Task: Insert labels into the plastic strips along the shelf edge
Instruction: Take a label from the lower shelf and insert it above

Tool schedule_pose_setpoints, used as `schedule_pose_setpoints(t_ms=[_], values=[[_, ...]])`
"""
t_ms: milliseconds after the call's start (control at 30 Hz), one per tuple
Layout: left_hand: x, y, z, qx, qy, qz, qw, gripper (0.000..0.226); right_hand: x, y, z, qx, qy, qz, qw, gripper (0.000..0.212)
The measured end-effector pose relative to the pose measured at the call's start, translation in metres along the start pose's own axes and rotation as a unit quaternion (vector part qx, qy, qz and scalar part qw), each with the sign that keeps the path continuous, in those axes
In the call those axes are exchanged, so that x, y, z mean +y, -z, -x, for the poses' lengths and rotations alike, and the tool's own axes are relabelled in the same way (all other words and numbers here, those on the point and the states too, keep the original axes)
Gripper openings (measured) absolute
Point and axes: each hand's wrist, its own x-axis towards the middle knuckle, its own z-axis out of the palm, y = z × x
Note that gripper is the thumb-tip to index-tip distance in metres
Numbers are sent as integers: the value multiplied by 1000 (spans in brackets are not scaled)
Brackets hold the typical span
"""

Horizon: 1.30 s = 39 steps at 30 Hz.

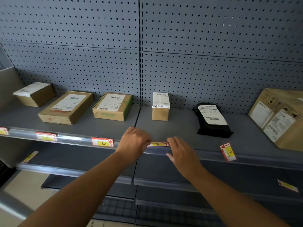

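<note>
A red, white and yellow label marked D (157, 144) lies at the top edge of the clear plastic strip (188, 154) on the grey shelf's front. My left hand (133, 142) pinches its left end and my right hand (181, 153) holds its right end, fingers over the strip. Label C (102, 142) sits inside the strip to the left, and a further label (46, 136) farther left. Label E (228, 151) lies loose and turned sideways on the shelf edge to the right.
Several parcels stand on the shelf: brown boxes (65, 107), a green-edged box (113, 106), a small upright box (160, 106), a black bag (212, 120) and a large box (278, 118). Loose labels lie on lower shelves (288, 185) (29, 157). Pegboard backs the shelf.
</note>
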Motion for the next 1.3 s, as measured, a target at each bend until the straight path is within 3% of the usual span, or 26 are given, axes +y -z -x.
schedule_pose_setpoints(t_ms=[100, 300, 700, 1300], values=[[0, 2, 1, 1, -12, -10, 1000, 6, 5, -11, 5, 28, 35, 46, 998, 59], [-1, 4, 9, -8, -4, -20, 1000, 8, 9, -23, 19, 89, 65, 73, 991, 40], [1, 3, 7, -16, 7, -18, 1000, 5, 10, -29, 19, 69, 82, 97, 990, 25], [5, -5, 9, -33, -16, -29, 999, 4, -3, -28, 27, 38, 11, 97, 994, 13]])
